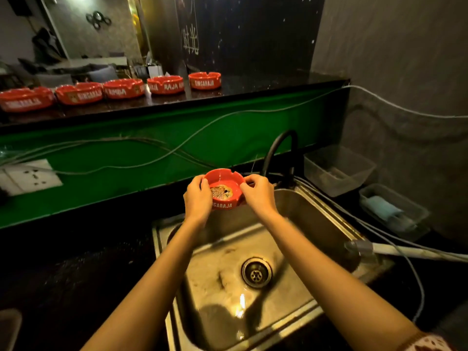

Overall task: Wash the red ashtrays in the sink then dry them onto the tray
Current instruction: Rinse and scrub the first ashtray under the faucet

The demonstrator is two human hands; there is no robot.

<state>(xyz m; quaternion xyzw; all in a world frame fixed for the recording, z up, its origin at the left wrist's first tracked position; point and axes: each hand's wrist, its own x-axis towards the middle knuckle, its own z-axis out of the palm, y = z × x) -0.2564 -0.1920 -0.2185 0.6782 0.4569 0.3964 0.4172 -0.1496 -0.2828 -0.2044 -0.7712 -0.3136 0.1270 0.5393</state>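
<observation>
Far left: white wall socket plate (30,177) on the green painted panel (126,148), with thin grey cables (152,145) strung loosely across the panel. Above it, on the dark glossy ledge (253,87), are five red round ashtrays with white lettering (124,88), in a row, upright, close together, well apart from the sink. Centre: left hand (197,200) grips the left side of a sixth red round ashtray with a notched rim (225,191), fingers curled round its wall. That ashtray is held in the air, tipped slightly toward the camera, over the back left corner of the stainless steel sink (316,219) and near the spout of the black curved faucet (278,145). Brown-gold patch in its bowl could be a printed logo or residue, can't tell. Right hand (258,196) pinches the right rim, thumb and fingertips curled onto it. Both forearms reach over the basin, with the round metal drain (256,272) between them and a wet sheen on the basin floor. Right of the sink, on the dark counter: clear plastic rectangular tub (339,171), then a second clear tub (405,201) holding something pale blue.
</observation>
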